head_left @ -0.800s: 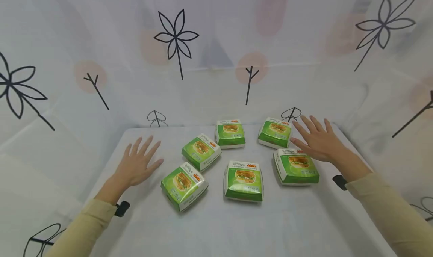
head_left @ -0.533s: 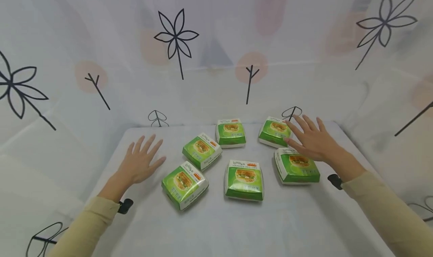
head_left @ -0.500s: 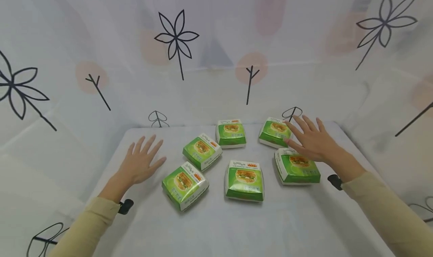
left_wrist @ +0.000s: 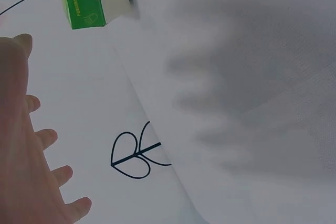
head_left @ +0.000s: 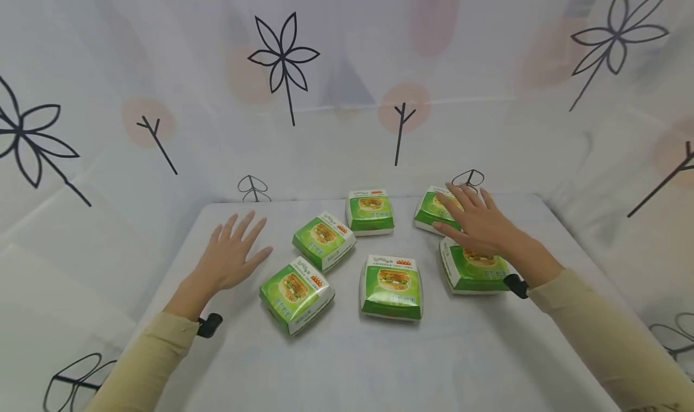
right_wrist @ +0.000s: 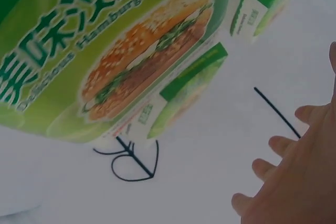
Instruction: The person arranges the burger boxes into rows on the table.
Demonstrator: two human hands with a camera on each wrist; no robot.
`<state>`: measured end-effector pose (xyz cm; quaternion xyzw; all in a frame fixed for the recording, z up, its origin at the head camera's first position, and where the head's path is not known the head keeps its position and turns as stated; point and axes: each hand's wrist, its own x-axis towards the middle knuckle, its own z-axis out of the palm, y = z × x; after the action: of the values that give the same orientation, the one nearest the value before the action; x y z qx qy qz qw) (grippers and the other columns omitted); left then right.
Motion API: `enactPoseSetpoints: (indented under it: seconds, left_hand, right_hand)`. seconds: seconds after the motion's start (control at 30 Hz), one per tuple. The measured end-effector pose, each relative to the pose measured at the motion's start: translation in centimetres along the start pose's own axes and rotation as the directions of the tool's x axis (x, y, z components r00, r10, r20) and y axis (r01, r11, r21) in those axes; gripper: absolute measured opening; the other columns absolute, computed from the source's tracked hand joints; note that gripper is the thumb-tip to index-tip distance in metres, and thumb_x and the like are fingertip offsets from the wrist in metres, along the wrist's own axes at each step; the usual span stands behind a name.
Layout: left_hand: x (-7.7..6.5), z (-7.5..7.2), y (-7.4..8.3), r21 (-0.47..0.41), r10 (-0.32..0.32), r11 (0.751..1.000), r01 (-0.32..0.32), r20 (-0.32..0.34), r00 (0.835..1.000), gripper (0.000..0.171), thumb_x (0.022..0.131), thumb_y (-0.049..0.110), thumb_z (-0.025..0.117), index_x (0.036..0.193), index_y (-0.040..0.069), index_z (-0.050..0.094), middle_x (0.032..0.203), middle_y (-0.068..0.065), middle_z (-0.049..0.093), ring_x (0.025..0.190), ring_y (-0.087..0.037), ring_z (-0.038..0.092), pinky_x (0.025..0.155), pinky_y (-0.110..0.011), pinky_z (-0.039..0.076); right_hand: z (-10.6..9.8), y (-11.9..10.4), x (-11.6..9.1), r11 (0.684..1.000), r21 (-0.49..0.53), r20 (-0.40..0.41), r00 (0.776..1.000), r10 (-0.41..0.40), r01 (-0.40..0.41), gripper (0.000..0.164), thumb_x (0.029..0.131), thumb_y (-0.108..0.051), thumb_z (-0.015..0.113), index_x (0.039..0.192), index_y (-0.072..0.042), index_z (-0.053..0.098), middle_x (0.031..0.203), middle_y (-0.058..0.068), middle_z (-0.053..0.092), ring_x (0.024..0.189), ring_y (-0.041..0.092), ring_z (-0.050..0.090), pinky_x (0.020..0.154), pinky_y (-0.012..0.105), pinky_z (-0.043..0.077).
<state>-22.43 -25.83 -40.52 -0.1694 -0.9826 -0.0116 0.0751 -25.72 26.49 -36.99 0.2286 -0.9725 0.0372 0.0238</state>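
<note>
My left hand hovers over the left of the table with its fingers straight and spread, and it holds nothing. Nearest to it are two green-and-white hamburger boxes, one in front and one behind. My right hand, fingers also stretched out, overlaps the back right hamburger box and the front right hamburger box in the head view. In the right wrist view a hamburger box looms large, apart from the fingers. Part of a box shows at the top of the left wrist view.
Two more hamburger boxes, one at the front centre and one at the back centre, sit on the white-covered table. A white curtain with leaf and twig drawings hangs behind and at both sides.
My right hand has moved left, further over the right boxes. The left hand has shifted slightly right and away from me. None of the boxes has moved on the table.
</note>
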Motion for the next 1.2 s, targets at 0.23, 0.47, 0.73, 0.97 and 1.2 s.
enactPoseSetpoints:
  seconds: [0.23, 0.47, 0.73, 0.97, 1.2]
  left_hand:
    - [0.3, 0.1, 0.1, -0.027, -0.006, 1.0, 0.007, 0.019, 1.0, 0.073, 0.094, 0.061, 0.033, 0.152, 0.022, 0.013, 0.156, -0.011, 0.012, 0.14, -0.041, 0.008, 0.109, -0.063, 0.009]
    - [0.6, -0.4, 0.6, -0.076, 0.002, 0.997, 0.0, 0.028, 1.0, 0.072, 0.095, 0.058, 0.036, 0.152, 0.019, 0.015, 0.156, -0.012, 0.014, 0.139, -0.042, 0.011, 0.108, -0.063, 0.012]
    - [1.1, -0.9, 1.1, -0.166, 0.014, 0.986, -0.004, 0.058, 0.998, 0.073, 0.095, 0.057, 0.038, 0.152, 0.02, 0.012, 0.156, -0.01, 0.013, 0.139, -0.04, 0.013, 0.107, -0.064, 0.014]
    - [1.5, -0.6, 1.3, -0.322, 0.006, 0.946, 0.028, 0.107, 0.994, 0.075, 0.093, 0.054, 0.045, 0.152, 0.023, 0.012, 0.156, -0.009, 0.014, 0.141, -0.034, 0.012, 0.109, -0.06, 0.015]
    - [1.8, -0.4, 1.3, -0.409, -0.013, 0.91, 0.07, 0.141, 0.99, 0.075, 0.093, 0.054, 0.047, 0.152, 0.024, 0.011, 0.156, -0.007, 0.013, 0.142, -0.032, 0.01, 0.11, -0.058, 0.017]
  right_hand:
    - [0.5, -1.4, 0.9, 0.999, 0.037, -0.014, 1.0, -0.023, 0.024, 0.077, 0.092, -0.065, 0.034, 0.152, -0.022, 0.011, 0.157, 0.012, 0.005, 0.142, 0.037, 0.003, 0.11, 0.059, -0.003]
    - [0.3, -2.4, 1.2, 0.996, 0.088, 0.002, 0.999, -0.033, 0.033, 0.075, 0.093, -0.062, 0.036, 0.152, -0.023, 0.011, 0.157, 0.012, 0.005, 0.141, 0.037, 0.005, 0.111, 0.058, 0.003]
    - [-0.2, -4.4, 2.0, 0.985, 0.16, 0.046, 0.997, -0.068, 0.06, 0.078, 0.093, -0.055, 0.047, 0.152, -0.015, 0.014, 0.155, 0.014, 0.011, 0.139, 0.04, 0.013, 0.107, 0.062, 0.018]
    - [-0.1, -6.2, 3.1, 0.955, 0.29, 0.099, 0.99, -0.101, 0.068, 0.079, 0.092, -0.047, 0.053, 0.151, -0.01, 0.015, 0.154, 0.014, 0.014, 0.14, 0.035, 0.017, 0.108, 0.056, 0.024]
    - [0.2, -7.2, 4.3, 0.929, 0.363, 0.104, 0.988, -0.113, 0.068, 0.077, 0.093, -0.044, 0.055, 0.15, -0.008, 0.018, 0.154, 0.014, 0.018, 0.14, 0.033, 0.018, 0.109, 0.054, 0.025]
